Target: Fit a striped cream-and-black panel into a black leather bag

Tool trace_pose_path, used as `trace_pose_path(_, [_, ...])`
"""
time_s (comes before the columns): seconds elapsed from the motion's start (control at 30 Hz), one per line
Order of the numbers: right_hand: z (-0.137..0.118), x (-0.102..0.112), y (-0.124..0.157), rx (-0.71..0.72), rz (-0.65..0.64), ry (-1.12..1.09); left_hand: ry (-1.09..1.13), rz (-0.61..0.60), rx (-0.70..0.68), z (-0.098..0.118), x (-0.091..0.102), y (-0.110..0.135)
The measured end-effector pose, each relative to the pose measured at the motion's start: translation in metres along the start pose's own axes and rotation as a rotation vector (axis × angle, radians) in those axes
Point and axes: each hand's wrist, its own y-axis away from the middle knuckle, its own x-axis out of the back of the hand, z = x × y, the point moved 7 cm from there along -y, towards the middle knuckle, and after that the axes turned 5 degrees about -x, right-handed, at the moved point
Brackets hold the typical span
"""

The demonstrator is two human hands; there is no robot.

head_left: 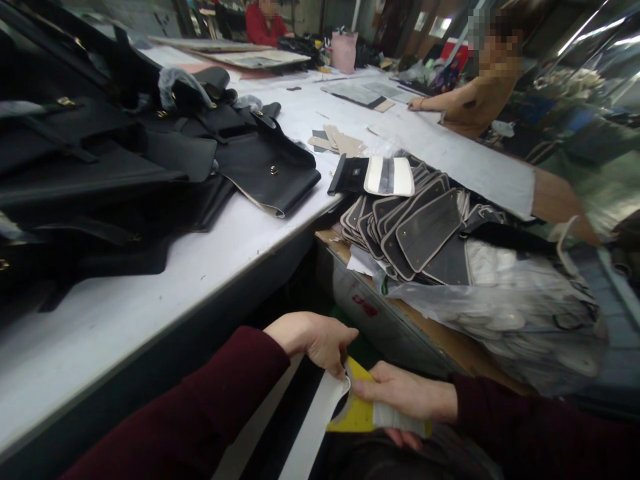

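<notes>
Striped panel [309,427] lies nearest, slanting from the hands toward 7 o'clock. Left hand [315,341] pinches its far end; right hand [395,392] grips a yellow tool [357,415], its edge close by that end, though I cannot tell if they touch. The step looks like working the tool at the panel's end, calling for a firm pinch and steady tool angle. Black bags [175,157] lie at 10 o'clock, flaps [430,233] at 1.

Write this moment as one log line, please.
left hand: holding striped piece | right hand: holding yellow tool | black bags: on table
</notes>
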Motion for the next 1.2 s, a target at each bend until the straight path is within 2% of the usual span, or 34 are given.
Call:
trace_pose_path(0.23, [-0.004, -0.012, 0.004, -0.005, 0.045, -0.089, -0.113, -0.014, -0.077, -0.004, 0.001, -0.010])
trace_pose_path(0.4, [0.002, -0.015, 0.002, -0.044, 0.168, -0.108, 0.036, 0.113, -0.133, -0.010, 0.007, -0.015])
trace_pose_path(0.53, [0.001, -0.012, 0.000, -0.032, 0.175, -0.095, 0.107, 0.134, -0.141, -0.014, 0.008, -0.014])
trace_pose_path(0.73, [-0.013, -0.016, -0.008, -0.016, 0.099, -0.068, 0.051, 0.101, -0.128, -0.011, 0.007, -0.001])
trace_pose_path(0.9, [-0.016, -0.025, -0.013, 0.004, 0.137, -0.158, 0.010, 0.100, -0.099, -0.012, 0.016, 0.025])
trace_pose_path(0.97, [-0.014, -0.032, -0.015, 0.019, 0.132, -0.195, 0.083, 0.217, -0.093, -0.017, 0.021, 0.043])
trace_pose_path(1.07, [-0.010, -0.044, -0.021, 0.028, 0.160, -0.272, 0.240, 0.523, -0.061, -0.034, 0.020, 0.077])
trace_pose_path(1.13, [-0.007, -0.053, -0.024, 0.019, 0.192, -0.304, 0.340, 0.720, -0.010, -0.049, 0.007, 0.099])
trace_pose_path(1.2, [-0.006, -0.063, -0.027, 0.022, 0.224, -0.331, 0.431, 0.857, 0.054, -0.059, -0.015, 0.115])
